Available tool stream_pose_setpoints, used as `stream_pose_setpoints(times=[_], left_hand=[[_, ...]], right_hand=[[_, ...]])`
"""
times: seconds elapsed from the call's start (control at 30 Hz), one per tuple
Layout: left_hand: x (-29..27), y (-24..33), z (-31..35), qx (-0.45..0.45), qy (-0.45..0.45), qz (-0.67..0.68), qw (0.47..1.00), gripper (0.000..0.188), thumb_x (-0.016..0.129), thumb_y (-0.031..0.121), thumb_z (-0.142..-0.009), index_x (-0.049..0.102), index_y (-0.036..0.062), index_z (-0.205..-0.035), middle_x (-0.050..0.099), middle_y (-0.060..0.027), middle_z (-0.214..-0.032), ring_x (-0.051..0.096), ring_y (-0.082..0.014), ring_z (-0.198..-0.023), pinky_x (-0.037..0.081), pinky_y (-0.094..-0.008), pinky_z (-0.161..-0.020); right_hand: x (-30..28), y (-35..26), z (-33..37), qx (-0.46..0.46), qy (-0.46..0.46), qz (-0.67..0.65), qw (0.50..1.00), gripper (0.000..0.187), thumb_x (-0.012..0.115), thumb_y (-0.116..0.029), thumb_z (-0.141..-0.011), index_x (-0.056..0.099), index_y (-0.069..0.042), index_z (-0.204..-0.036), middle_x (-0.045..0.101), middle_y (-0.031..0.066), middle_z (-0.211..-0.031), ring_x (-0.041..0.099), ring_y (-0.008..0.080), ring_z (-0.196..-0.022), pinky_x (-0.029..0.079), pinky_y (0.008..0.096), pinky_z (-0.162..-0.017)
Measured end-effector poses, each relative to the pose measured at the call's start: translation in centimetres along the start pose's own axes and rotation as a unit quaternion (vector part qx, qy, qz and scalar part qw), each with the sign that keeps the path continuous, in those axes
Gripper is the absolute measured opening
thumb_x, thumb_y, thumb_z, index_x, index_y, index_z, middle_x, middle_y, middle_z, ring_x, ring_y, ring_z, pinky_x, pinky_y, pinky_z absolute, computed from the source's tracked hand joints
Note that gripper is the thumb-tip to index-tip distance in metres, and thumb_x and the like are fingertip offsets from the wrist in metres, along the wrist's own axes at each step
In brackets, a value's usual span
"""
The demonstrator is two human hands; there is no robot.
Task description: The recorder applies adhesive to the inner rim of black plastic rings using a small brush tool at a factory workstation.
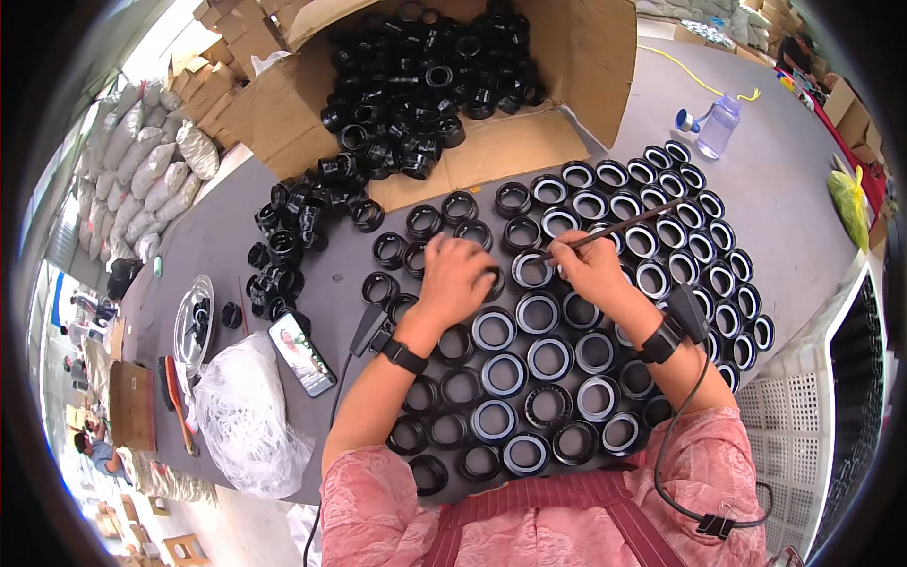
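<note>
One stick (647, 215) in right hand (590, 272) — dozens of rings (475, 330).

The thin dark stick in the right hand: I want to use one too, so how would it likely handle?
The stick looks stiff, since it runs straight past the right hand without sagging. It is probably light, being slender and held by the fingers. Laid down, it might roll, but its cross-section is unclear.
</note>
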State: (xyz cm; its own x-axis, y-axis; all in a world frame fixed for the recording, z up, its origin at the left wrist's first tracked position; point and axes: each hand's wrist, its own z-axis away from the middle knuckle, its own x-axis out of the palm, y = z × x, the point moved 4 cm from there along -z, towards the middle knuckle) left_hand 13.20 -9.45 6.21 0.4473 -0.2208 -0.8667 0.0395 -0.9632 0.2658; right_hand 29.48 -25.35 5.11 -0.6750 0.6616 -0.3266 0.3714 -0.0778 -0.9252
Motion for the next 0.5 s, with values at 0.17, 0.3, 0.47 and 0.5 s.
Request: stream_pose_setpoints(times=[0.17, 0.3, 0.47, 0.5], left_hand=[[1.9, 1.2, -1.0, 0.046, -0.057, 0.0, 0.997, 0.027, 0.079, 0.021, -0.072, 0.073, 0.0209, -0.098, 0.064, -0.0012, -0.106, 0.052, -0.0238, -0.117, 0.022, -0.0611, -0.11], [2.8, 1.2, -1.4, 0.046, -0.067, -0.023, 0.996, 0.021, 0.079, 0.023, -0.072, 0.075, 0.0219, -0.093, 0.065, 0.0004, -0.105, 0.053, -0.0233, -0.116, 0.021, -0.0617, -0.111], [3.1, 1.2, -1.6, 0.069, -0.07, -0.039, 0.994, 0.019, 0.079, 0.023, -0.072, 0.075, 0.0222, -0.09, 0.067, 0.0006, -0.102, 0.054, -0.024, -0.116, 0.019, -0.0633, -0.112], [3.1, 1.1, -1.5, 0.059, -0.067, -0.037, 0.995, 0.018, 0.079, 0.024, -0.072, 0.075, 0.0221, -0.09, 0.068, 0.0007, -0.102, 0.054, -0.0243, -0.117, 0.018, -0.0637, -0.112]], right_hand=[[1.4, 0.6, 0.5, 0.02, -0.03, 0.022, 0.999, 0.023, 0.062, -0.02, -0.089, 0.07, 0.001, -0.091, 0.067, 0.016, -0.067, 0.068, 0.0228, -0.061, 0.051, 0.0339, -0.06], [1.5, -0.2, 0.9, -0.018, -0.051, 0.091, 0.994, 0.019, 0.06, -0.015, -0.092, 0.068, 0.002, -0.089, 0.068, 0.007, -0.067, 0.061, 0.0114, -0.055, 0.048, 0.0279, -0.052], [1.0, 0.8, 1.0, -0.018, -0.033, 0.043, 0.998, 0.021, 0.06, -0.016, -0.092, 0.069, 0.003, -0.088, 0.069, 0.0082, -0.068, 0.063, 0.0129, -0.055, 0.05, 0.0277, -0.052], [1.0, 0.7, 1.0, -0.017, -0.033, 0.042, 0.998, 0.021, 0.06, -0.016, -0.092, 0.069, 0.003, -0.088, 0.069, 0.0082, -0.068, 0.063, 0.0129, -0.055, 0.05, 0.0277, -0.052]])
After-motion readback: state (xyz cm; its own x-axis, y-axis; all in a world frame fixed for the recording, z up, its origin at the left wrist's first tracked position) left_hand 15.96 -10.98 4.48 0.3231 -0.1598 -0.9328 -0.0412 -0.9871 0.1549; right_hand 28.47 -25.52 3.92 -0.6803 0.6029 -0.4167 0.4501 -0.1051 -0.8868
